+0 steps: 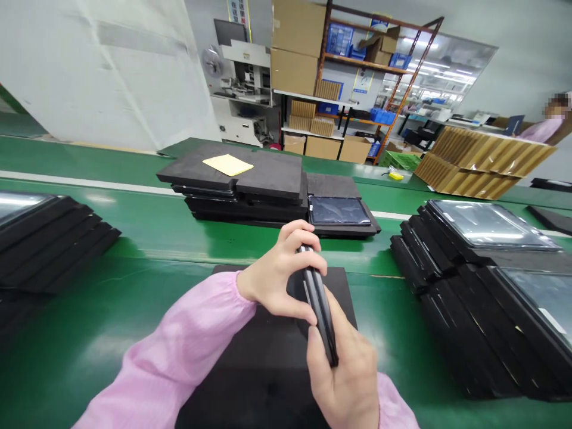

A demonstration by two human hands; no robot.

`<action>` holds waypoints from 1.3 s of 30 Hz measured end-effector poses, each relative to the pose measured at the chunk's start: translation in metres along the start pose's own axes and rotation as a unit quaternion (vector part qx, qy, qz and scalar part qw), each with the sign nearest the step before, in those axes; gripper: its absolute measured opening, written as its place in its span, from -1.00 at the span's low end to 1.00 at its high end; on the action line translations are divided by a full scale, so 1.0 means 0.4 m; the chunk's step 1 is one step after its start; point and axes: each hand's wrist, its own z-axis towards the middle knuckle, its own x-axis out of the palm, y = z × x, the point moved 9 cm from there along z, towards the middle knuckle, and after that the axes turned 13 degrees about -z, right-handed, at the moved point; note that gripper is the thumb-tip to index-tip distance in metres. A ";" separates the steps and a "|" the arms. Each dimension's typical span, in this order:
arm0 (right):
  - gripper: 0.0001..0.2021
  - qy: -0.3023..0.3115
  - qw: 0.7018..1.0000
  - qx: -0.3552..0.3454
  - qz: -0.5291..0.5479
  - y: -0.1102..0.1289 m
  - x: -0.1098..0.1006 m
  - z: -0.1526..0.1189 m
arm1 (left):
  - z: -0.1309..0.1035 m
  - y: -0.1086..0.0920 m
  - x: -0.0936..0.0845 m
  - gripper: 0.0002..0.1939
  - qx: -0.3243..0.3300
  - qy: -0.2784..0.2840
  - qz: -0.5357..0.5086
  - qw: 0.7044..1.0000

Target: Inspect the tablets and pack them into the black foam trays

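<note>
A thin, dark tablet-like device (320,304) with silvery edges is held up edge-on, so its faces hardly show. It looks like two layers lying together. My left hand (283,271) is closed on its far upper end, fingers curled over the edge and thumb against the side. Around its near lower end my right hand (346,363) is wrapped, thumb on the near side. Beneath both hands lies a black foam pad (259,363) on the green work surface (147,298).
Black foam trays (473,322) holding glossy panels are stacked at the right, and more trays (49,238) at the left. Ahead stands a foam stack (250,205) with a yellow paper (227,164), beside a tray holding a dark panel (339,211). Cardboard dividers (482,161) and a person are farther back.
</note>
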 end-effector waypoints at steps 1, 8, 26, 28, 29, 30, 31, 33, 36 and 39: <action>-0.41 -0.008 1.000 -0.009 -0.004 0.004 -0.005 0.008 | 0.002 0.011 -0.003 -0.32 -0.011 -0.038 -0.015 0.999; -0.37 -0.005 0.999 -0.032 -0.024 0.010 -0.024 0.031 | -0.031 0.120 0.006 -0.48 -0.192 -0.338 -0.170 0.906; -0.25 0.030 0.998 -0.028 -0.042 0.000 -0.031 0.030 | 0.006 0.128 0.048 -0.73 -0.263 -0.302 -0.263 0.878; -0.25 0.031 0.998 -0.031 -0.043 -0.002 -0.028 0.027 | 0.006 0.127 0.048 -0.74 -0.262 -0.301 -0.264 0.878; -0.25 0.031 0.998 -0.029 -0.043 -0.005 -0.026 0.024 | 0.005 0.126 0.049 -0.74 -0.262 -0.300 -0.262 0.879; -0.26 0.028 0.998 -0.025 -0.044 -0.009 -0.025 0.020 | 0.005 0.126 0.049 -0.74 -0.263 -0.298 -0.258 0.880; -0.27 0.023 0.999 -0.022 -0.044 -0.013 -0.024 0.015 | 0.006 0.125 0.051 -0.74 -0.265 -0.294 -0.255 0.882; -0.28 0.015 0.999 -0.020 -0.045 -0.017 -0.025 0.005 | 0.009 0.122 0.052 -0.74 -0.267 -0.283 -0.250 0.887; -0.28 0.020 0.998 -0.026 -0.049 -0.015 -0.022 -0.004 | 0.013 0.115 0.052 -0.74 -0.271 -0.268 -0.247 0.891; -0.29 0.027 0.998 -0.025 -0.057 -0.013 -0.021 -0.010 | 0.014 0.109 0.051 -0.74 -0.276 -0.257 -0.241 0.894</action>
